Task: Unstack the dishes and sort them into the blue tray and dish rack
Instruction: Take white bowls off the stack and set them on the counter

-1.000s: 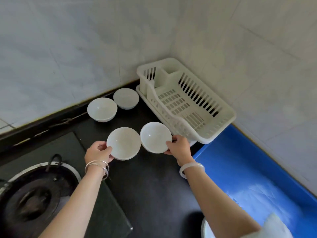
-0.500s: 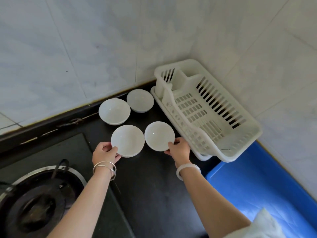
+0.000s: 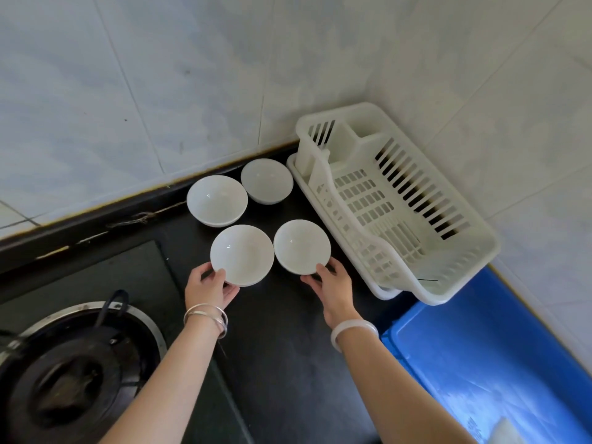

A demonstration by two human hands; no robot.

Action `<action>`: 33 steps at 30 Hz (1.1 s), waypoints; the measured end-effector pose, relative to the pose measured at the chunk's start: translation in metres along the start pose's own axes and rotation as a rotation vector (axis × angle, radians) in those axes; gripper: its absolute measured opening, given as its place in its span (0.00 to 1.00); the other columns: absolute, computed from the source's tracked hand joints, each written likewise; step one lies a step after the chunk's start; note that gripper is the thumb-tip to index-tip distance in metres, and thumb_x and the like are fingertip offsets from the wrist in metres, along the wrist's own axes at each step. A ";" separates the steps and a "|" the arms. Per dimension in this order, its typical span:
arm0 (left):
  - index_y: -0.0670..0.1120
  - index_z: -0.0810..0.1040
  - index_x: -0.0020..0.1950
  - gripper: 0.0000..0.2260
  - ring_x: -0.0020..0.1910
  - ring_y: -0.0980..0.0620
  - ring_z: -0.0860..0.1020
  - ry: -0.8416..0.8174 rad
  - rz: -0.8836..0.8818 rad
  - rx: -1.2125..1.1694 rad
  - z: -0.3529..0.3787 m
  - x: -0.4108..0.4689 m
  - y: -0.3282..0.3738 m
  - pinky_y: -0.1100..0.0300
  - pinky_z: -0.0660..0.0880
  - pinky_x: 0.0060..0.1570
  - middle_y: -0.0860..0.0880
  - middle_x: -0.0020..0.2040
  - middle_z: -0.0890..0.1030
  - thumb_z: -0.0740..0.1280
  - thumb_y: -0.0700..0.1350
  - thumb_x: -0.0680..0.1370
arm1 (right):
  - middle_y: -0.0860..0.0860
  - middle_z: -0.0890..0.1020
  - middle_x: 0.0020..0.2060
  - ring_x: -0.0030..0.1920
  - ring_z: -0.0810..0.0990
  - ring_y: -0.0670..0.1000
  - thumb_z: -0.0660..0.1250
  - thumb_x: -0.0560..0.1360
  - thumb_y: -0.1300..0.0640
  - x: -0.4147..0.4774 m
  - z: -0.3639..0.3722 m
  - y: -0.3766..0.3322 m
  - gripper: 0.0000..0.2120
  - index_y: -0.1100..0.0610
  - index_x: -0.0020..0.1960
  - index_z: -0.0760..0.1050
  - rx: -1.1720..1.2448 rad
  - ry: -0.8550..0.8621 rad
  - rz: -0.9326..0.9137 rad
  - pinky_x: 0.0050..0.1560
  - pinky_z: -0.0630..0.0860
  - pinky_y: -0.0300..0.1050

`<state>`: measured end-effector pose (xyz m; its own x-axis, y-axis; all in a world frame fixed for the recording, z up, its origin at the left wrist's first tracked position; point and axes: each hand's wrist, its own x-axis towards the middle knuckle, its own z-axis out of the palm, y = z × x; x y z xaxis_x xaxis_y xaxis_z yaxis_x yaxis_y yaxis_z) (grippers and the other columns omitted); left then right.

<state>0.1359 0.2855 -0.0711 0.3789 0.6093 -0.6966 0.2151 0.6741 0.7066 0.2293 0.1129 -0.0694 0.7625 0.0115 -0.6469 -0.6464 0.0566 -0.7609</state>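
Note:
Several white bowls stand upright on the black counter. My left hand [image 3: 208,288] grips the near rim of the front left bowl [image 3: 242,254]. My right hand [image 3: 333,283] grips the near rim of the front right bowl [image 3: 302,246]. Two more bowls sit behind them by the wall, a back left bowl [image 3: 217,200] and a back right bowl [image 3: 267,181]. The white plastic dish rack [image 3: 400,216] stands to the right of the bowls with nothing in it. The blue tray [image 3: 499,363] lies at the lower right, past the rack.
A gas burner [image 3: 67,373] with a metal ring sits at the lower left. Tiled walls meet in the corner behind the bowls and rack. A white object [image 3: 507,431] shows at the bottom right edge over the tray.
Both bowls have come down from a tilted, raised hold to sit level on the counter, still held by my hands. The camera has shifted, so the rack and tray appear further right.

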 end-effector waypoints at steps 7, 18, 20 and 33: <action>0.45 0.72 0.59 0.14 0.49 0.41 0.80 0.004 -0.019 -0.052 0.010 0.000 0.001 0.55 0.78 0.39 0.46 0.53 0.77 0.64 0.34 0.75 | 0.58 0.74 0.63 0.50 0.83 0.54 0.63 0.78 0.64 0.009 0.019 -0.014 0.23 0.57 0.72 0.65 0.036 0.006 -0.022 0.45 0.81 0.41; 0.46 0.72 0.57 0.13 0.48 0.42 0.81 0.025 -0.011 -0.033 0.015 0.003 -0.003 0.54 0.79 0.42 0.49 0.47 0.77 0.65 0.35 0.75 | 0.58 0.75 0.63 0.53 0.82 0.55 0.63 0.78 0.64 0.022 0.039 -0.025 0.22 0.56 0.71 0.66 -0.015 0.016 -0.021 0.50 0.80 0.43; 0.46 0.72 0.57 0.13 0.48 0.43 0.80 0.034 -0.012 -0.034 0.015 0.004 -0.003 0.54 0.79 0.40 0.48 0.48 0.77 0.65 0.35 0.75 | 0.58 0.75 0.63 0.54 0.82 0.55 0.63 0.78 0.64 0.023 0.039 -0.026 0.22 0.56 0.70 0.66 -0.025 0.019 -0.018 0.50 0.80 0.44; 0.49 0.70 0.69 0.19 0.66 0.46 0.72 -0.012 0.115 0.129 0.010 -0.012 -0.015 0.53 0.73 0.60 0.46 0.68 0.73 0.61 0.40 0.78 | 0.54 0.76 0.64 0.56 0.79 0.53 0.59 0.80 0.53 -0.011 0.014 -0.034 0.20 0.55 0.72 0.65 -0.145 -0.091 -0.009 0.57 0.77 0.48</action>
<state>0.1367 0.2640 -0.0727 0.4185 0.6738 -0.6090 0.2832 0.5403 0.7924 0.2433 0.1251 -0.0361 0.7636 0.1028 -0.6374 -0.6314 -0.0872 -0.7705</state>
